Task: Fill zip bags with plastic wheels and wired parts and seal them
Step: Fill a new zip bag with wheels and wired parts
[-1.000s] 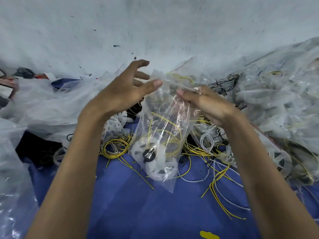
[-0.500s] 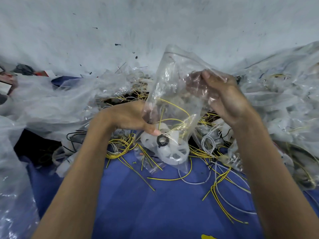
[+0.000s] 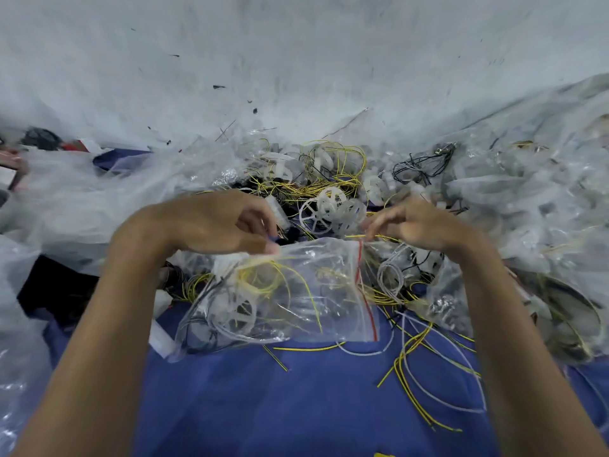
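While the clear zip bag (image 3: 296, 291) lies on its side across a blue cloth (image 3: 296, 407) just below both hands, its mouth with the red zip strip (image 3: 364, 291) turned toward the right hand (image 3: 418, 225), the left hand (image 3: 211, 222) pinches the bag's upper edge between thumb and curled fingers, probably to steady the load so nothing spills. Inside, beneath the left hand, sit a white plastic wheel (image 3: 240, 315) and loops of yellow and grey wire. The right hand hovers at the top end of the red strip with fingers drawn close together; motion blur hides whether they grip it. That position suits running along the strip to press it shut, so sealing looks like the step in hand. Just beyond the hands lies a loose heap of wheels and wires (image 3: 329, 199); right of the right hand, filled bags (image 3: 527, 209) are piled.
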A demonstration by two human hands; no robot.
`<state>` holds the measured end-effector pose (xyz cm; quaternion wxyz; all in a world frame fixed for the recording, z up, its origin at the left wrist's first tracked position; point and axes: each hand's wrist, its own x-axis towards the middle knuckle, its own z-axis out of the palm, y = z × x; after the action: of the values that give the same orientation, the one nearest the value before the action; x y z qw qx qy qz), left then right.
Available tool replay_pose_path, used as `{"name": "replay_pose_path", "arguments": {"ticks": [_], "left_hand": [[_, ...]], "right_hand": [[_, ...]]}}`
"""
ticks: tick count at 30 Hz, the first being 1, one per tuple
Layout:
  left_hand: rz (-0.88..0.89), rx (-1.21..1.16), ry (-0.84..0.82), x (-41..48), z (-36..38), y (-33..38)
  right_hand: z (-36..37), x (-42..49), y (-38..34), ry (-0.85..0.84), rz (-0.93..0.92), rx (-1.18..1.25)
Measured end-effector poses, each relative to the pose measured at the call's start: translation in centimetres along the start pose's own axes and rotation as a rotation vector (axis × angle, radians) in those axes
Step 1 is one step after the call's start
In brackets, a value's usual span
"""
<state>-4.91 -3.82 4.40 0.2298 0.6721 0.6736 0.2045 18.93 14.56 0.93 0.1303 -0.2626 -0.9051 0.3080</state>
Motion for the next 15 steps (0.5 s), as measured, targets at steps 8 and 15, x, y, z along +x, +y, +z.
{"name": "replay_pose_path", "arguments": {"ticks": [8, 15], "left_hand": [[-0.077, 0.005, 0.227, 3.7, 0.5, 0.2], [-0.271, 0.61, 0.013, 6.6, 7.5, 6.0]], "right_hand": [[0.8, 0.3, 0.2, -0.204, 0.185, 0.231], [1.6, 0.7, -1.3, -0.249, 0.216, 0.054]]}}
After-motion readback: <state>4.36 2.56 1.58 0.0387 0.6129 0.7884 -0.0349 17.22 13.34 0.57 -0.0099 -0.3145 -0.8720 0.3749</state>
